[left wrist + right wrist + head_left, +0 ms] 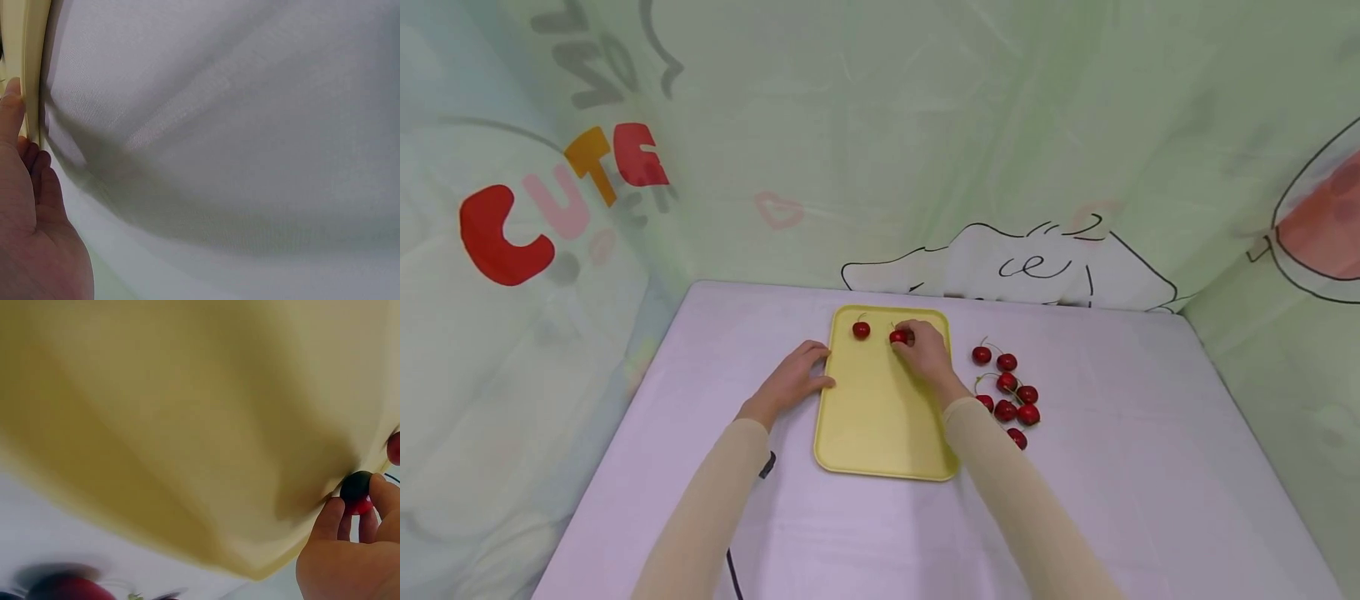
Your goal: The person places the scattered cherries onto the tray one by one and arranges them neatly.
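A shallow yellow tray [880,417] lies on the table with its long sides running away from me. At its left edge, my left hand [792,382] holds the rim, the thumb lapping over it; in the left wrist view that hand [40,225] is at the tray's side wall [32,62]. My right hand [925,350] is over the far right part of the tray, pinching a dark red cherry [897,337] between thumb and fingers. The right wrist view shows this cherry [357,492] at the fingertips, close to the tray surface. Another stemmed cherry [861,330] sits in the far left corner.
Right of the tray, several loose cherries [1006,410] with green stems lie on the pale tablecloth [1120,433], some partly behind the right sleeve. A black cable [734,575] runs beside the left sleeve. Printed cloth [880,150] hangs behind the table.
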Demonstrator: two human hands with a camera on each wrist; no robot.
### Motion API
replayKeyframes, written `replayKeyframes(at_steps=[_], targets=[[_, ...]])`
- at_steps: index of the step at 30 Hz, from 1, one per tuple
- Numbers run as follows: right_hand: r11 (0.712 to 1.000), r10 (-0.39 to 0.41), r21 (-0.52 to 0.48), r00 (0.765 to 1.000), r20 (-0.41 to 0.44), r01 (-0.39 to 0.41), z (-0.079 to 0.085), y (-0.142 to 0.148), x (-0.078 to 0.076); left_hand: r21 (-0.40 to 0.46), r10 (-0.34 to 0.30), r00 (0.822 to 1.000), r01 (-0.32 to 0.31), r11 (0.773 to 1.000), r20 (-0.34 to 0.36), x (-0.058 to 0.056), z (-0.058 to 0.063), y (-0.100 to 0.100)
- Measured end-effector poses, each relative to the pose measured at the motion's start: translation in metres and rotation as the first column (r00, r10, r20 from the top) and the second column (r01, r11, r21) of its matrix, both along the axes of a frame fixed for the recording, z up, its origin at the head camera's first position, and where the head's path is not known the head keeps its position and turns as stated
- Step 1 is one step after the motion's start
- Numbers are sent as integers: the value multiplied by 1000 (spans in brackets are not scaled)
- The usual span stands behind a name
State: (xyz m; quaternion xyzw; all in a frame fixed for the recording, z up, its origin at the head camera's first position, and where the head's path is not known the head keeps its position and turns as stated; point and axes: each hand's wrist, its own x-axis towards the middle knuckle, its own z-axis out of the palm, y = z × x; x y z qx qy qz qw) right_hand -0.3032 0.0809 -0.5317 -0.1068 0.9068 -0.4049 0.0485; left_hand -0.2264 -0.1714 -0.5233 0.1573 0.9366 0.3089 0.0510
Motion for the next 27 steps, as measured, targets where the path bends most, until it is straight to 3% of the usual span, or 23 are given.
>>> replayKeyframes(at_steps=[7, 17, 27], targets=[[998, -41, 48, 998, -42, 43, 3, -5, -1, -10, -1, 1000, 1, 1000, 5, -3, -3, 2], [996, -64, 63, 998, -25, 65, 1, -8, -3, -23, 2, 1000, -1, 1000, 10, -6, -5, 2], [996, -72, 47, 997, -16, 73, 10, -9, 5, -20, 17, 1000, -17, 1000, 23, -5, -8, -1]])
